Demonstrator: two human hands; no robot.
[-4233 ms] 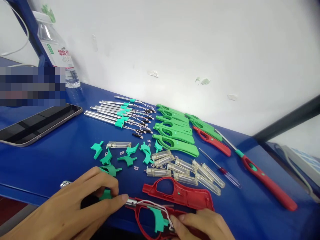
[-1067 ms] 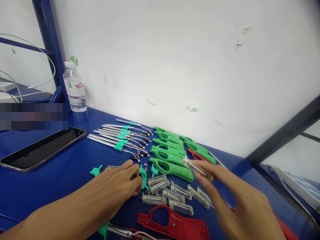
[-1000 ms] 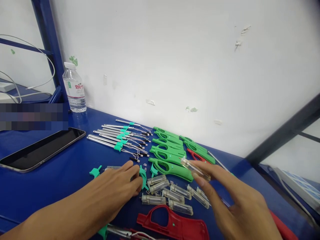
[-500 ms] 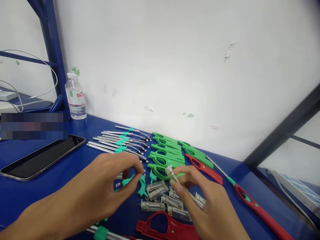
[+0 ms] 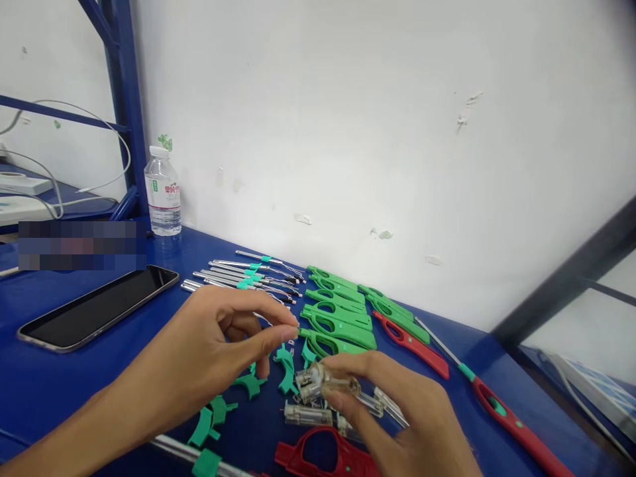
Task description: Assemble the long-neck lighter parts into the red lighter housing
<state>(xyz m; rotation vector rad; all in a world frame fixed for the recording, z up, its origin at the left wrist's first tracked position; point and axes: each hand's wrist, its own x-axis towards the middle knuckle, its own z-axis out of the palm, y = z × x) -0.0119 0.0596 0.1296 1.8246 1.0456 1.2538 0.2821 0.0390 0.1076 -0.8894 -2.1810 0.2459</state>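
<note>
My right hand (image 5: 412,424) holds a clear plastic fuel tank (image 5: 328,382) between thumb and fingers, just above several more clear tanks (image 5: 308,415) lying on the blue table (image 5: 124,371). My left hand (image 5: 213,351) hovers to the left with thumb and forefinger pinched together. Anything between them is too small to see. Teal trigger pieces (image 5: 248,384) lie under the left hand. A red lighter shell half (image 5: 322,458) lies at the near edge below both hands.
Green lighter shells (image 5: 340,318) lie in a row behind the hands, with metal tubes with teal collars (image 5: 243,275) to their left. A red shell (image 5: 412,344) and a long red lighter (image 5: 511,424) lie on the right. A phone (image 5: 99,308) and a water bottle (image 5: 163,199) are on the left.
My right hand picked up a clear tank and drew it in toward me. My left hand rose off the teal pieces and pinched its fingers. The view lifted away from the red shell.
</note>
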